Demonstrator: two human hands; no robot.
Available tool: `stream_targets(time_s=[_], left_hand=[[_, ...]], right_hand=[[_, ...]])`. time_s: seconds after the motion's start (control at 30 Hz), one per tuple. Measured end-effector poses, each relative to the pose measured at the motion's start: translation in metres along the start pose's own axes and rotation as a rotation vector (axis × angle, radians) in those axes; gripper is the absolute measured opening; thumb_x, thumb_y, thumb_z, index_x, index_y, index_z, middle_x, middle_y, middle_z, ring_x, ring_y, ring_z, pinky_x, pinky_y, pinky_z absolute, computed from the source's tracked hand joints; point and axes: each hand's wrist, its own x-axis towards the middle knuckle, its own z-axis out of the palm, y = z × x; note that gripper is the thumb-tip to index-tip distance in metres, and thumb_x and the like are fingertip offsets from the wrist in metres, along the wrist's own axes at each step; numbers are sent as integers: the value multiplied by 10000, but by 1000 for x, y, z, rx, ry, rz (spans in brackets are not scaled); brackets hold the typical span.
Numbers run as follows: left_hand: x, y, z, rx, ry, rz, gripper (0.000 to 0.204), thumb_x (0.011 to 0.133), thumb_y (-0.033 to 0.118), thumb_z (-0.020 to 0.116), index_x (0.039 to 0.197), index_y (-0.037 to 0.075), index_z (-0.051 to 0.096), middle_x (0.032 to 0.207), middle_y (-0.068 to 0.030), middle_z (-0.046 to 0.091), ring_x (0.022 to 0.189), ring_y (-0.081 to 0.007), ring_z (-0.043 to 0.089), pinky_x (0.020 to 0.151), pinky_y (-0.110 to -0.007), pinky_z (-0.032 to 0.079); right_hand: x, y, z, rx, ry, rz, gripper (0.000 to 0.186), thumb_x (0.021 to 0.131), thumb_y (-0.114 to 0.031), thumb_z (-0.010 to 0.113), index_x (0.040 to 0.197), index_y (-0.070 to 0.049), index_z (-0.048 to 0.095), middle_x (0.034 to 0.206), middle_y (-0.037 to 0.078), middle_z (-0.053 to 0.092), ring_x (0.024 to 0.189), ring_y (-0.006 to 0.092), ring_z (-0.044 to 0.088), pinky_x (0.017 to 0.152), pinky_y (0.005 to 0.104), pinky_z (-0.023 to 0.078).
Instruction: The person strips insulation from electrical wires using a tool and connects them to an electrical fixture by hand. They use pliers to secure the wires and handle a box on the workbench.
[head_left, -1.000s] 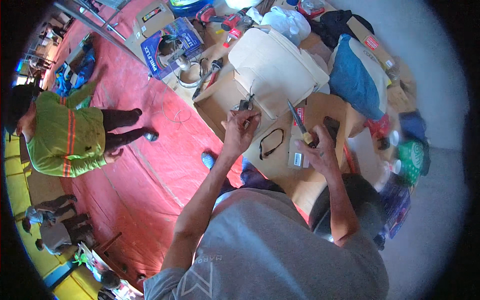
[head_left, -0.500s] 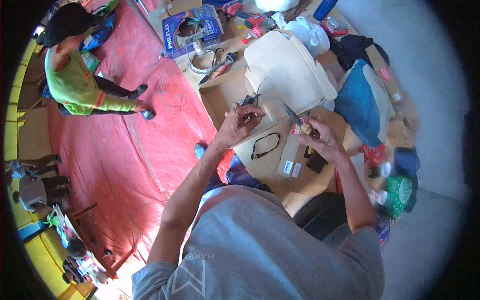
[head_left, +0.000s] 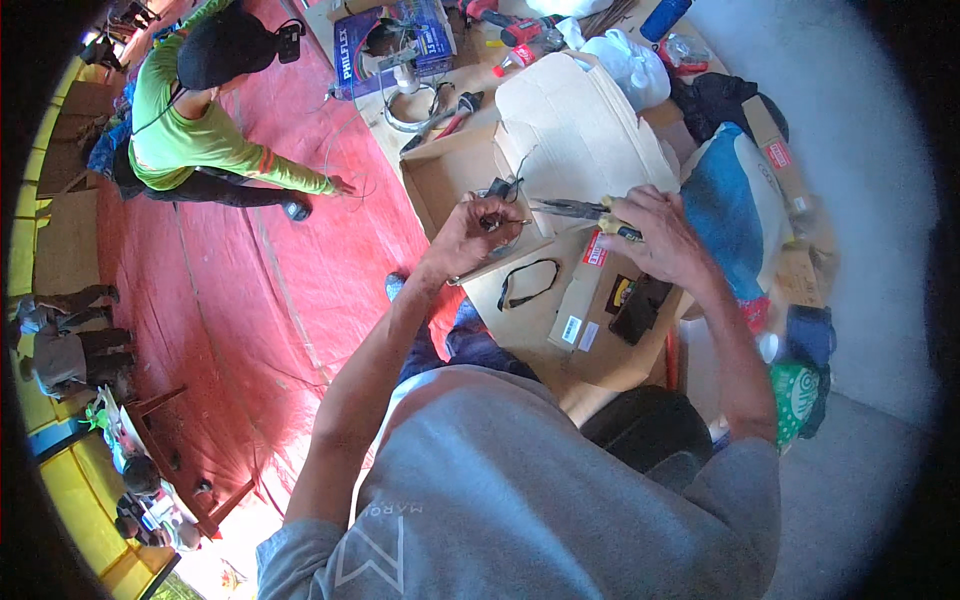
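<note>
My left hand point(head_left: 470, 238) is closed, its thumb and fingers pinched round a thin dark wire point(head_left: 521, 178) whose loose end sticks up past the fingers. A small black piece point(head_left: 498, 188) shows at the knuckles; its kind is unclear. My right hand point(head_left: 660, 235) grips long-nose pliers point(head_left: 575, 208) with yellow-and-black handles. Their jaws point left, close to my left fingertips but apart from them. Below my left hand stands an open cardboard box point(head_left: 430, 190), its lid point(head_left: 575, 130) folded back. On the table in front of me lies a looped black cable point(head_left: 528, 283).
A dark phone point(head_left: 640, 310) rests on a flat cardboard package point(head_left: 585, 320) by my right forearm. Farther off are red-handled cutters point(head_left: 462, 112), a wire coil point(head_left: 412, 108) and a blue carton point(head_left: 390, 45). A co-worker point(head_left: 200, 140) crouches on the red floor sheet point(head_left: 260, 270) at left.
The pliers have swung from pointing up and left to nearly level, closer to my left fingertips. My right hand has risen. The co-worker has leaned forward, reaching an arm out.
</note>
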Motion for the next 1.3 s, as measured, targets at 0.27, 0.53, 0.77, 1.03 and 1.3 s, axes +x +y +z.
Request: stream_targets(time_s=[0.27,0.53,0.77,1.03,1.3], left_hand=[[-2,-2,4,-77,6,-79,139,928,118,787,1045,45,769,839,2,664,849,-100,588,811,-290,477],[-2,8,4,134,32,-35,112,925,121,783,1016,55,787,800,5,653,818,-101,551,742,-320,432],[4,-3,4,105,-9,-8,128,927,107,770,1011,11,776,761,10,675,720,-70,556,660,-292,449],[5,-3,0,30,-97,-69,146,936,107,759,1036,0,753,875,-20,720,808,-88,627,754,-285,506],[5,0,-1,17,-90,-149,115,950,81,723,1020,-9,709,946,-59,729,886,-130,647,829,-313,517]], right_hand=[[13,-10,-19,-260,-139,-74,380,896,-362,773,1190,-134,697,1036,37,636,1135,214,569,1034,465,375],[16,-11,-22,-295,-157,-125,354,837,-289,820,1129,-146,679,1041,29,619,1121,216,562,1018,447,391],[12,-8,-18,-299,-126,-165,380,784,-203,849,1106,-139,659,1042,25,601,1110,221,555,969,392,428],[7,-4,-11,-259,-131,-158,320,835,-221,805,1103,-123,660,1038,39,618,1093,242,574,935,418,480],[-1,-1,2,-236,-125,-134,343,839,-219,806,1121,-90,659,1007,64,616,1046,272,595,897,434,526]])
